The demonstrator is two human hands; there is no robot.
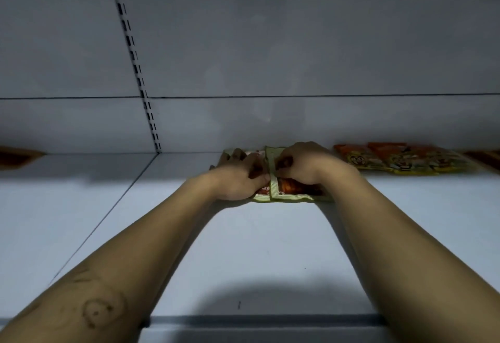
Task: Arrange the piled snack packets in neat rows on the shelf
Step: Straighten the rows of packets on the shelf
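Note:
Green-edged snack packets (286, 193) with red and orange print lie flat at the back of the white shelf (257, 248), one partly over another. My left hand (238, 180) presses on the left packet with fingers spread over it. My right hand (303, 165) grips the overlapping packet near its striped seam. Both hands hide most of the packets. Further right, orange and yellow snack packets (400, 160) lie side by side in a row against the back wall.
The grey back panel (270, 45) carries a slotted upright (135, 64). A seam (108, 221) splits the shelf on the left. Dark brown items sit at the far left (16, 157) and far right (484, 157) edges. The shelf's front lip (257, 321) is near me.

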